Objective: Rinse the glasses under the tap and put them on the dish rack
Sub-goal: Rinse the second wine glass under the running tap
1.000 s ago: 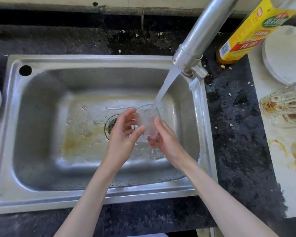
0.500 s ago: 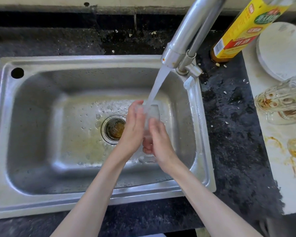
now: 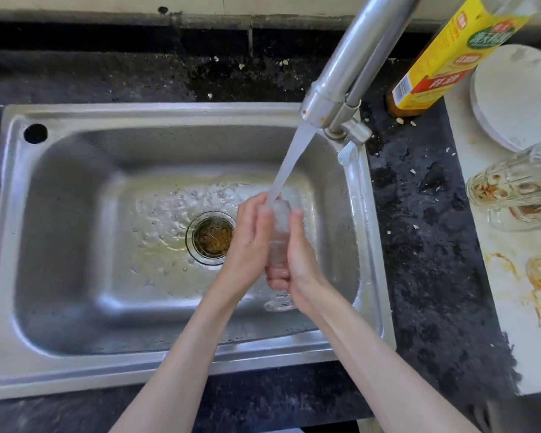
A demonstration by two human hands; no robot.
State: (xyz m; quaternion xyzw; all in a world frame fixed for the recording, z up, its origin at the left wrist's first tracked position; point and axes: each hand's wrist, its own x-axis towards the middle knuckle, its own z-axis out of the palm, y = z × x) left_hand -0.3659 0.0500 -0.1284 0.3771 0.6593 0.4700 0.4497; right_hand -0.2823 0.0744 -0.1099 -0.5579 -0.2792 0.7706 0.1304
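My two arms come up from the bottom edge, both bare from the elbow down: no sleeve, no cuff, no glove. My left hand [image 3: 247,245] and my right hand [image 3: 300,264] carry no ring that I can see. My wrists are slim, with no watch, band or bracelet on either. The fingers [image 3: 264,214] are slender and wet, and the nails, where they show, look short and unpainted.
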